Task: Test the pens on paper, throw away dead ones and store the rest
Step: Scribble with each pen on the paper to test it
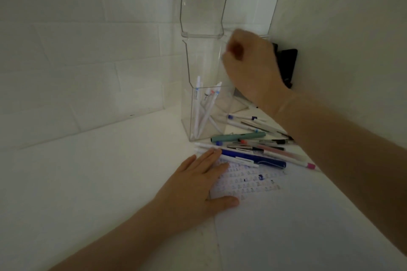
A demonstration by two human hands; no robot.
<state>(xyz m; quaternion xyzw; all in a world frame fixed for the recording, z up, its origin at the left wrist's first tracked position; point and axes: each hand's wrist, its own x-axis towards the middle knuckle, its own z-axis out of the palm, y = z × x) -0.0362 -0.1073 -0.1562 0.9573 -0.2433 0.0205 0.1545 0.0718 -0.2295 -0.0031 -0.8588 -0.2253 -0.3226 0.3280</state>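
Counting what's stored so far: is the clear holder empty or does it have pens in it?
Not empty: the clear holder has several white pens leaning inside.

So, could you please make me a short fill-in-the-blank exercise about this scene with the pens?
1. The left hand lies flat on the ____.
2. The stored pens stand inside a ____ plastic box.
3. The right hand is raised beside the box, above the ____ of loose pens.
4. The thick teal pen lies ____ the box.

Missing words: paper; clear; pile; outside
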